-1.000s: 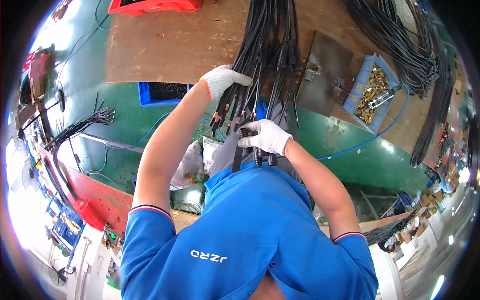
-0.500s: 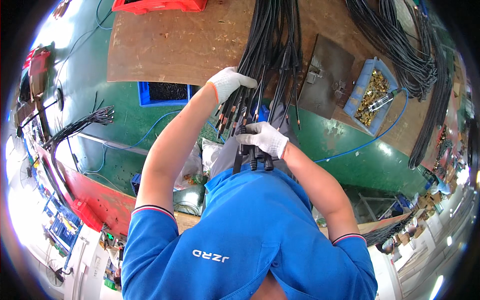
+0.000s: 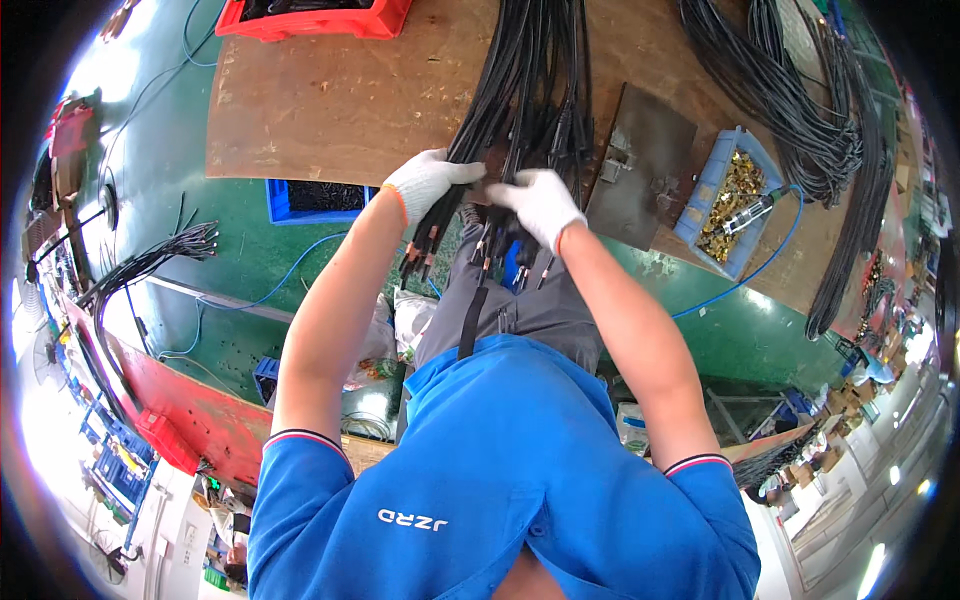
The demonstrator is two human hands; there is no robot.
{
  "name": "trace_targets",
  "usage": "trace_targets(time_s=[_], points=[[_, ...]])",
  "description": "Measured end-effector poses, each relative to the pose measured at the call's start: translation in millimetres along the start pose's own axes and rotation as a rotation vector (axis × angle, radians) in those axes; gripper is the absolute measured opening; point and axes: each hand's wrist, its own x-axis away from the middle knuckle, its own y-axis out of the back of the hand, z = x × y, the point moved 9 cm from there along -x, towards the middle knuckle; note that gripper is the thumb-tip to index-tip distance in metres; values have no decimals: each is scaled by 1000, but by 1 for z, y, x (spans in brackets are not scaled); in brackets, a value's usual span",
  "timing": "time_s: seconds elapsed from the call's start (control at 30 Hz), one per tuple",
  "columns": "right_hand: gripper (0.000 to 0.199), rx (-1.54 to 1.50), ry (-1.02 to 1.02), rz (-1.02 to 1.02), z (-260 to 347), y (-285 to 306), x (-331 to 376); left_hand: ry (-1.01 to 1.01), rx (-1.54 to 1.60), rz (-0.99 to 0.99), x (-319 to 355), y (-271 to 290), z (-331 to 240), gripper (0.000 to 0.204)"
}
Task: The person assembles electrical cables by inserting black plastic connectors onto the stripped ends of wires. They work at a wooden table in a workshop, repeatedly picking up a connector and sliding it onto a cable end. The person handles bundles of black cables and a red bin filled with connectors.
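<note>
A thick bundle of black cables (image 3: 512,85) hangs over the near edge of the brown table toward my lap. My left hand (image 3: 432,184), in a white glove, is closed around the left part of it. Bare copper-coloured cable ends (image 3: 420,255) stick out below that hand. My right hand (image 3: 543,207), also gloved, is at the middle of the bundle, its fingers pointing left toward my left hand. Those fingertips are blurred, and whether they grip a cable is unclear. Black sleeves (image 3: 565,135) sit on some cables just above the right hand.
The table (image 3: 310,105) holds a red crate (image 3: 320,22), a dark metal plate (image 3: 640,165) and a blue bin (image 3: 688,228) of brass-coloured parts. A hand tool (image 3: 750,213) on a blue hose lies across that bin. More cables (image 3: 825,150) lie at right. Below the table edge is another blue bin (image 3: 310,217).
My right hand has moved up from my lap to the cables; the black sleeves it held are no longer seen there. My left hand has shifted slightly left and down with its cables.
</note>
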Motion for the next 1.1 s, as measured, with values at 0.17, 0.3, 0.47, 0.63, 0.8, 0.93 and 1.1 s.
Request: trace_targets(time_s=[0.17, 0.3, 0.47, 0.63, 0.8, 0.93, 1.1], points=[[51, 281, 66, -186, 61, 62, -50, 22, 67, 39, 6, 13, -3, 35], [50, -59, 206, -276, 66, 88, -61, 70, 164, 60, 6, 7, -1, 33], [35, -208, 235, -173, 62, 37, -40, 90, 493, 130, 7, -24, 5, 27], [32, -52, 162, -546, 42, 37, -26, 17, 421, 96, 1, -22, 9, 22], [32, -70, 121, -508, 9, 43, -30, 10, 381, 102, 3, -22, 4, 24], [39, -72, 386, -418, 35, 48, -3, 36, 389, 87, 11, -19, -2, 27], [29, 744, 672, -108, 98, 11, 34, 0, 310, 115, 6, -13, -4, 29]])
